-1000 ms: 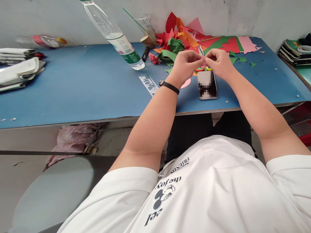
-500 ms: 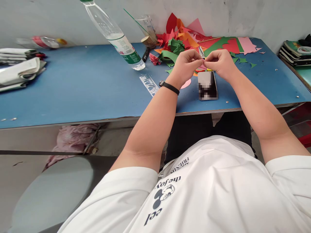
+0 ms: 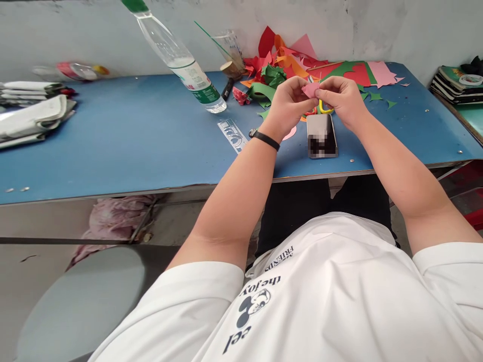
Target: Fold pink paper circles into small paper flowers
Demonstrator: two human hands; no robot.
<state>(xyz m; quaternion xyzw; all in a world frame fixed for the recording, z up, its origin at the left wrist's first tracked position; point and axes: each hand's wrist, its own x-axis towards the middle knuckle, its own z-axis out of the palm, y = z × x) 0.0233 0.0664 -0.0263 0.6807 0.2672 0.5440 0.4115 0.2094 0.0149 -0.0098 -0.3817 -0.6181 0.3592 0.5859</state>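
Observation:
A small piece of pink paper (image 3: 311, 90) is pinched between my two hands above the blue table. My left hand (image 3: 290, 103) holds its left side, fingers bent around it. On its right side, the thumb and fingers of my right hand (image 3: 338, 99) press together. Just below my hands lies a phone (image 3: 322, 137), partly pixelated. Scissors with a yellow and red handle (image 3: 326, 107) lie between the hands and the phone, partly hidden. Part of a pink paper circle (image 3: 290, 133) shows beside my left wrist.
Coloured paper scraps (image 3: 287, 60) are heaped against the wall. A clear ruler stencil (image 3: 232, 134), a water bottle (image 3: 196, 80) and a marker (image 3: 227, 89) stand or lie left of my hands. Folded papers (image 3: 33, 118) are far left, stacked books (image 3: 458, 83) far right.
The pink paper now shows clearly between my fingers, where it was mostly hidden before. More of the yellow scissor handle is visible. The view has shifted slightly.

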